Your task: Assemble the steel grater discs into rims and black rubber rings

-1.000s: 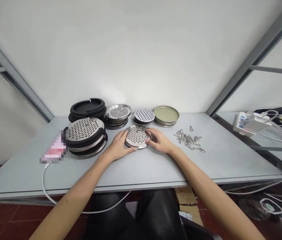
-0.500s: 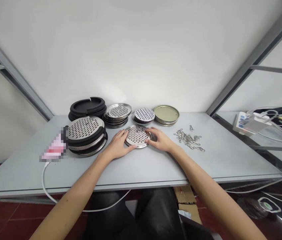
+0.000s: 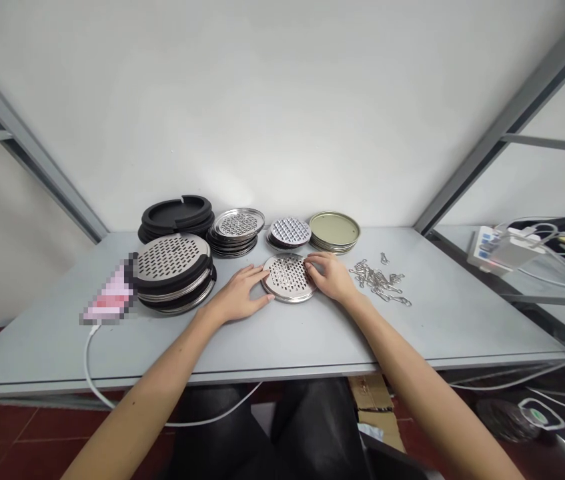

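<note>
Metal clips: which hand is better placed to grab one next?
Right, I think: the right hand is nearer the clips, on their side of the grater. The left hand is on the grater's other side, farther away.

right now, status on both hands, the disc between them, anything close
Left hand at left edge of perforated disc; right hand on right edge. Disc flat on table. Textured-disc stack close behind.

On the table [image 3: 282, 347] before me lies a grating disc [image 3: 289, 283]. Behind it, left to right along the wall [image 3: 282, 120], stand a ring stack [image 3: 175, 215], one disc stack [image 3: 238, 225], another disc stack [image 3: 289, 231] and a lid stack [image 3: 335, 229]. On my left, nearer, is a mixed stack [image 3: 172, 267]; right, a clip pile [image 3: 379, 283].
</note>
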The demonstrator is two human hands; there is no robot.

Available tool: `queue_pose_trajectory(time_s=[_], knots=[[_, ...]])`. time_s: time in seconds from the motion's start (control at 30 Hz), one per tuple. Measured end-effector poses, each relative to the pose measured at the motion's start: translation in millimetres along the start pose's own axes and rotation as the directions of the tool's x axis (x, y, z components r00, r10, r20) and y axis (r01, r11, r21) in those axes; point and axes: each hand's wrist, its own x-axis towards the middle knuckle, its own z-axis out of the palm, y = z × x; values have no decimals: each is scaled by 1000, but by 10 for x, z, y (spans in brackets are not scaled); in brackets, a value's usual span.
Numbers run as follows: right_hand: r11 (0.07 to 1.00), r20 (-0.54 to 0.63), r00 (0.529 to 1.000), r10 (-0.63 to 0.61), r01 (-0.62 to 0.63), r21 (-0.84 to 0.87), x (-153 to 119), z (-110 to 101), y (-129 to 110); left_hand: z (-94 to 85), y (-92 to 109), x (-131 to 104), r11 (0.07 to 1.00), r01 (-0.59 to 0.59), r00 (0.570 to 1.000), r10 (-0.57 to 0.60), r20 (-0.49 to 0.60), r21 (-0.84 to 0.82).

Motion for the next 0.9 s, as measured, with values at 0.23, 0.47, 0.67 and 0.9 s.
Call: queue_pose_trajectory(time_s=[0.23,0.47,0.67,0.9], knots=[[994,81,992,-98,95,47,-11,-5,-61,-10,97,42,982,-177,972,164,-171,-63],[993,136,984,-117,117,5,-17,-37,-126,-16,92,20,981,-159,985,150,-83,-114],[993,167,980,-110,115,-19,-28,-27,-99,13,99,-2,976,-167,986,163,-39,-142],[982,156,970,-188,182,48,-24,-10,-110,60,154,12,983,-180,984,181,9,-29]])
